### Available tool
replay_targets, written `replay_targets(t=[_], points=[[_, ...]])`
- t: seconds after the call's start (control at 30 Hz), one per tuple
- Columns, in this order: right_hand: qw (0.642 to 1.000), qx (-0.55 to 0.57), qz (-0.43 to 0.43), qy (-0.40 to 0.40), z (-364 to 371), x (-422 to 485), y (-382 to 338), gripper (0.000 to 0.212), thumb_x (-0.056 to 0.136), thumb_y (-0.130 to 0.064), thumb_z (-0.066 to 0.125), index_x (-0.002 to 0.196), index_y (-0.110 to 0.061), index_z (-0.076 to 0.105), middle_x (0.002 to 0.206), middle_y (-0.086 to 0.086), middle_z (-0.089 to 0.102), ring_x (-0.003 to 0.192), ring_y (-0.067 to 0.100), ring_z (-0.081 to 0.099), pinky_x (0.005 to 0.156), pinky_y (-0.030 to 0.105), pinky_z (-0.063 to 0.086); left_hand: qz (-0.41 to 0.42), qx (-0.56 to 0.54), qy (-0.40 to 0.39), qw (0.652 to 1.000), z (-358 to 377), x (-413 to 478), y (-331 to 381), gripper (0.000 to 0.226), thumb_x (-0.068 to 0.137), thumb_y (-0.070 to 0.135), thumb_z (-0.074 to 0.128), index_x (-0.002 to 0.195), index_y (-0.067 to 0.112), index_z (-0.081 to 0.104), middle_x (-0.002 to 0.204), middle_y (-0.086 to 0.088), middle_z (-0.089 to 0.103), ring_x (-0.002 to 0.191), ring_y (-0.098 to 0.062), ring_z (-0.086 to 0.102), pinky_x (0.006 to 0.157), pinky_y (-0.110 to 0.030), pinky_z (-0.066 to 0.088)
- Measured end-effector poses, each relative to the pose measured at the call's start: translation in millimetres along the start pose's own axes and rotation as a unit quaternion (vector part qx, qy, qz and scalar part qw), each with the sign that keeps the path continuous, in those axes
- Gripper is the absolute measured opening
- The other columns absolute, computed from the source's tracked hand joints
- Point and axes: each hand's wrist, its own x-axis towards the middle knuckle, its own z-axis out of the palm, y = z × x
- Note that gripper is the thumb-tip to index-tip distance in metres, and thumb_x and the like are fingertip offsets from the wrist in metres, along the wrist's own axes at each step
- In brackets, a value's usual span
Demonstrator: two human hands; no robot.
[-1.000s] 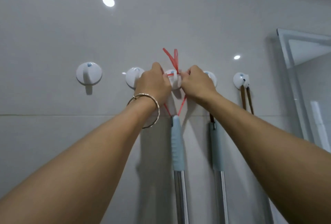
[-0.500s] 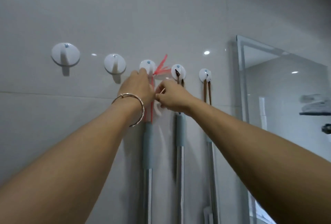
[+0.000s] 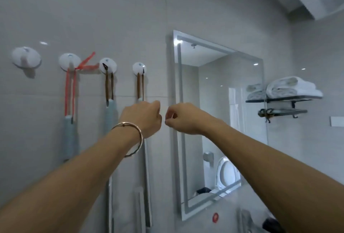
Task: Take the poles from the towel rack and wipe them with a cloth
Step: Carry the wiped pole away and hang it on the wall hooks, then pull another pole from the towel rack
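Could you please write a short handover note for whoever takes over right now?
Left hand: curled, in front of the right pole; grip unclear.
Right hand: curled beside it; whether it holds anything is unclear.
The left pole, middle pole and right pole all hang by straps from the hooks.
Done: none taken down, none wiped.
To do: unhook each pole, get a cloth, wipe.
Towels lie on the shelf at right.
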Motion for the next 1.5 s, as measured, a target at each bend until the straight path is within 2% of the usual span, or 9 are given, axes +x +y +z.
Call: replay_targets(t=[0.1,0.2,0.37,0.53,0.67,0.8,1.03,1.23,1.5], points=[[0.998,-0.049,0.040,-0.012,-32.6,-60.7,77.3,0.021,0.094,-0.027,0.051,0.107,-0.019,0.066,0.112,0.001,0.064,0.100,0.019,0.057,0.085,0.030,0.047,0.025,-0.007,-0.023,0.999,13.8,0.5,80.7,0.017,0.094,0.025,0.036,0.100,0.018,0.051,0.094,-0.008,0.059,0.081,-0.029,0.054,0.068,-0.032,0.039],[0.992,-0.086,0.089,-0.031,-69.2,-129.3,163.5,0.021,0.093,-0.024,0.051,0.106,-0.019,0.066,0.108,0.001,0.064,0.095,0.018,0.056,0.079,0.026,0.042,0.048,-0.047,-0.053,0.996,31.8,2.2,174.4,0.020,0.093,0.020,0.034,0.100,0.017,0.052,0.084,-0.004,0.055,0.075,-0.027,0.054,0.068,-0.031,0.043],[0.973,-0.127,0.178,-0.074,-110.7,-235.9,291.0,0.021,0.094,-0.024,0.051,0.107,-0.019,0.066,0.108,0.002,0.064,0.093,0.019,0.059,0.078,0.027,0.046,0.102,-0.111,-0.115,0.982,55.8,-0.8,338.8,0.022,0.091,0.014,0.037,0.103,0.021,0.053,0.099,-0.003,0.060,0.085,-0.027,0.056,0.074,-0.031,0.041],[0.954,-0.150,0.243,-0.096,-149.9,-305.1,372.3,0.019,0.095,-0.026,0.048,0.103,-0.024,0.065,0.108,0.001,0.060,0.092,0.018,0.056,0.082,0.032,0.049,0.175,-0.116,-0.162,0.964,72.0,4.1,451.7,0.023,0.090,0.014,0.037,0.105,0.021,0.053,0.105,-0.003,0.058,0.093,-0.026,0.055,0.072,-0.030,0.036],[0.938,-0.155,0.294,-0.101,-166.6,-349.1,415.7,0.015,0.094,-0.028,0.049,0.097,-0.030,0.064,0.108,0.000,0.058,0.091,0.020,0.059,0.083,0.034,0.050,0.215,-0.141,-0.163,0.952,79.5,9.2,513.1,0.021,0.089,0.013,0.037,0.097,0.024,0.053,0.107,0.000,0.058,0.088,-0.022,0.053,0.072,-0.030,0.038],[0.925,-0.159,0.328,-0.106,-164.6,-387.4,451.4,0.018,0.093,-0.027,0.048,0.100,-0.029,0.065,0.104,-0.001,0.057,0.090,0.020,0.058,0.079,0.031,0.048,0.230,-0.197,-0.180,0.936,104.2,9.2,571.3,0.026,0.090,0.013,0.037,0.103,0.025,0.056,0.110,0.003,0.057,0.100,-0.022,0.055,0.075,-0.030,0.036],[0.897,-0.169,0.389,-0.129,-153.1,-423.3,528.3,0.019,0.090,-0.026,0.048,0.099,-0.029,0.064,0.108,0.001,0.061,0.097,0.022,0.059,0.081,0.031,0.049,0.259,-0.275,-0.228,0.897,173.2,0.3,678.7,0.028,0.090,0.014,0.038,0.106,0.024,0.059,0.114,0.001,0.058,0.101,-0.023,0.056,0.082,-0.032,0.043],[0.885,-0.184,0.400,-0.153,-133.1,-399.2,623.6,0.020,0.091,-0.025,0.049,0.105,-0.028,0.064,0.113,0.001,0.059,0.098,0.023,0.060,0.085,0.034,0.050,0.267,-0.297,-0.240,0.885,249.4,39.6,740.8,0.027,0.090,0.017,0.039,0.107,0.024,0.059,0.114,0.002,0.057,0.101,-0.023,0.056,0.078,-0.029,0.040],[0.888,-0.164,0.388,-0.184,-109.6,-330.6,746.2,0.023,0.092,-0.023,0.048,0.109,-0.025,0.064,0.113,0.001,0.059,0.096,0.022,0.060,0.076,0.029,0.045,0.183,-0.300,-0.292,0.889,358.4,130.9,762.3,0.028,0.090,0.014,0.037,0.106,0.026,0.057,0.116,0.003,0.057,0.104,-0.022,0.054,0.083,-0.030,0.042]])
